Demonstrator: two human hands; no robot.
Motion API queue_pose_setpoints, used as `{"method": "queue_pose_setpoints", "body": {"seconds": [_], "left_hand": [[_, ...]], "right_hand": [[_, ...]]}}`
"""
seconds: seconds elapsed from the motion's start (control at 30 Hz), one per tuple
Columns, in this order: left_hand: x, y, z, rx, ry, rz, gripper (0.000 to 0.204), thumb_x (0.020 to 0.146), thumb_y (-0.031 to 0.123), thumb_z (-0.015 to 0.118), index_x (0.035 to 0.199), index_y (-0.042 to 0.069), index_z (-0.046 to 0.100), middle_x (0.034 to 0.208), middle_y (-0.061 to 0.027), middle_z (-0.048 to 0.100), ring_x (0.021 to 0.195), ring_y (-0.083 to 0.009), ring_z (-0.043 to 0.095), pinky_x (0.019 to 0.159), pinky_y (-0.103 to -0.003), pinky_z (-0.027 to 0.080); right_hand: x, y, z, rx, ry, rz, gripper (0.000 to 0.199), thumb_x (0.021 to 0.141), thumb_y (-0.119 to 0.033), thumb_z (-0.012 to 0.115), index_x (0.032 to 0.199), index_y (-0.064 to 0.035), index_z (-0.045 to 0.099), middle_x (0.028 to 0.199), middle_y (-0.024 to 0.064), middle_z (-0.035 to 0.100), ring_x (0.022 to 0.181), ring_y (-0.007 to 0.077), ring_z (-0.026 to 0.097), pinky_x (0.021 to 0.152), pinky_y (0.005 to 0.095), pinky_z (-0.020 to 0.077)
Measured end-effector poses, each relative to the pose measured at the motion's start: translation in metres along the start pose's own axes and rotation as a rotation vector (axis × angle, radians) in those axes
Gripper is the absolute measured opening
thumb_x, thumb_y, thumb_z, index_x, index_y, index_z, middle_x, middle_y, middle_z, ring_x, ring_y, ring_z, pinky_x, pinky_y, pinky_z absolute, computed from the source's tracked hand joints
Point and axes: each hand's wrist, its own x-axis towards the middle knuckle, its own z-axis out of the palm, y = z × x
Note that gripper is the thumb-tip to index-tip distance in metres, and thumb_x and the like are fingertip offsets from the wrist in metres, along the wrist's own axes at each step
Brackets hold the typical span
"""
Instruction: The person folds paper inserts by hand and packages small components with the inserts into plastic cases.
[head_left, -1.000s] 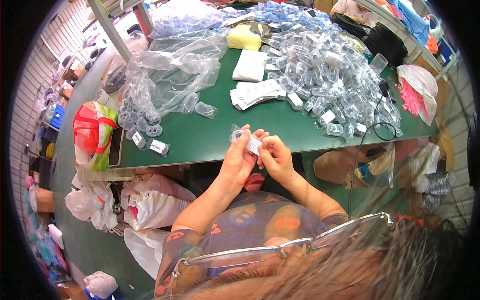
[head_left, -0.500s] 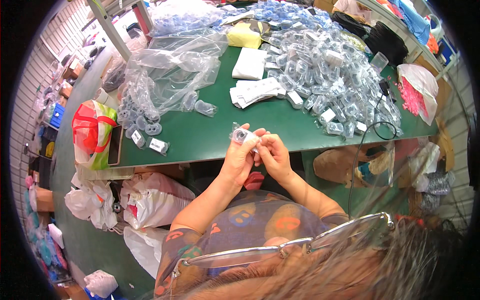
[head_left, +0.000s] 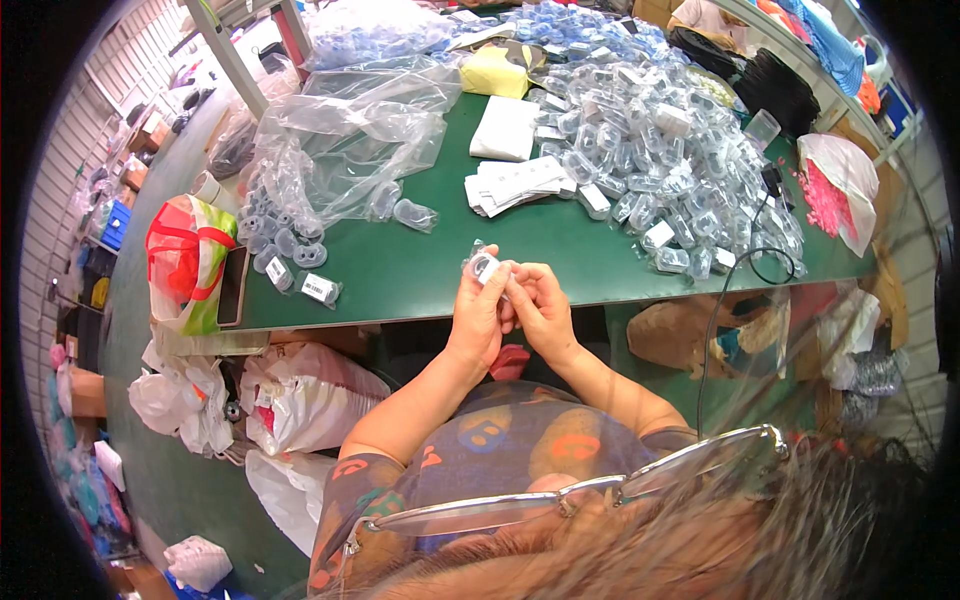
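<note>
At the far left, a red, white and green bag point(head_left: 185, 265) stands by the corner of the green table point(head_left: 400, 275). A phone point(head_left: 233, 287) lies at the table's edge, just beside the bag. Next come round clear pieces point(head_left: 285, 242) in a little heap. Two small packs with white labels point(head_left: 320, 289) lie at the near side of the heap. Behind them a big clear plastic bag point(head_left: 375, 130) is spread out, all crinkly. A clear pack point(head_left: 414, 214) lies near its right edge.

Then comes the left hand point(head_left: 477, 318), held up near the front edge of the table. It pinches a small clear pack point(head_left: 483, 265) between its thumb and fingers. The pack pokes up at the top of this hand, with a round shape inside it. The right hand point(head_left: 543, 305) is close by on the right, touching the left hand. Its fingers are bent in by the pack's lower right end. I cannot tell if they pinch the pack.

Behind the hands lie white papers point(head_left: 517, 185). To the right is a big pile of clear packs point(head_left: 660, 150). A black cord point(head_left: 735, 265) curls in front of it. Last, at the far right, a white bag point(head_left: 850, 175) holds pink bits point(head_left: 825, 205).
</note>
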Motion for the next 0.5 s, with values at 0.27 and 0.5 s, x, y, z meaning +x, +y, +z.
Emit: {"method": "queue_pose_setpoints", "body": {"seconds": [0.27,0.5], "left_hand": [[0.005,0.013,-0.008,-0.23,-0.108,-0.086,0.038,0.101,0.013,0.065,0.136,0.013,0.05,0.109,-0.0067,0.065,0.108,-0.0232,0.065,0.091,-0.039,0.053],[0.001,0.01,-0.006,-0.199,-0.096,-0.064,0.036,0.101,0.013,0.065,0.134,0.013,0.051,0.111,-0.0058,0.065,0.106,-0.0209,0.064,0.092,-0.041,0.05]], "right_hand": [[0.009,-0.023,-0.022,-0.633,-0.054,-0.446,0.025,0.087,-0.003,0.077,0.108,-0.0051,0.063,0.082,0.0054,0.062,0.068,0.0191,0.061,0.06,0.034,0.05],[0.019,-0.04,-0.024,-0.992,-0.126,-0.757,0.019,0.081,-0.009,0.077,0.098,-0.0109,0.068,0.085,0.0013,0.062,0.075,0.0215,0.06,0.065,0.0368,0.0416]]}}
